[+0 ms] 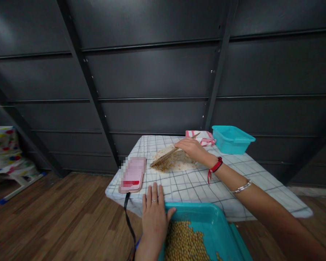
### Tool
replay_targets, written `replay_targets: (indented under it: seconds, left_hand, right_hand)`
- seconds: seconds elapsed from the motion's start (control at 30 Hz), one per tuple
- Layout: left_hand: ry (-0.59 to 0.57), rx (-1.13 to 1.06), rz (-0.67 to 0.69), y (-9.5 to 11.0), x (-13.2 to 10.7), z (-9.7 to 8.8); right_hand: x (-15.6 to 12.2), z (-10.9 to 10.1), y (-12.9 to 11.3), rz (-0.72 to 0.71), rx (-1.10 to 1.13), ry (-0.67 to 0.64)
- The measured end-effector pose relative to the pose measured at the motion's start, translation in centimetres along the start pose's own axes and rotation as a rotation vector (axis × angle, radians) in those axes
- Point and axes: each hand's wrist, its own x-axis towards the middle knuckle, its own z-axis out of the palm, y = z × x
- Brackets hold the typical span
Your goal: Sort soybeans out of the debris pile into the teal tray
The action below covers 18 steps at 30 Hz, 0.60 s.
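Observation:
My right hand (191,148) is closed on a flat wooden stick (165,156) whose long edge rests against a heap of small tan beans (170,163) on the checked tablecloth (195,181). My left hand (153,210) lies flat with fingers stretched out on the near table edge, its thumb on the rim of a teal tray (220,224). That tray holds many of the same tan beans (184,243). A red cord and a silver bangle circle my right wrist.
A smaller teal tub (232,139) stands at the table's far right, beside a folded red-striped cloth (203,137). A pink phone (132,174) with a black strap lies at the left edge. Dark metal wall panels and beams rise behind; wooden floor surrounds the table.

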Motion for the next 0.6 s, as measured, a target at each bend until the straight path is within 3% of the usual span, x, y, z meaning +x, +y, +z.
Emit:
replay_targets:
  seconds: [0.4,0.6]
  left_hand:
    - [0.008,-0.022,0.003,-0.1,-0.2,0.5]
    - [0.018,-0.009,0.005,-0.1,-0.2,0.5]
  right_hand:
    - [-2.9,-3.0,0.7,0.037,-0.011,0.069]
    - [-1.5,-1.6,0.0,0.047,-0.024,0.091]
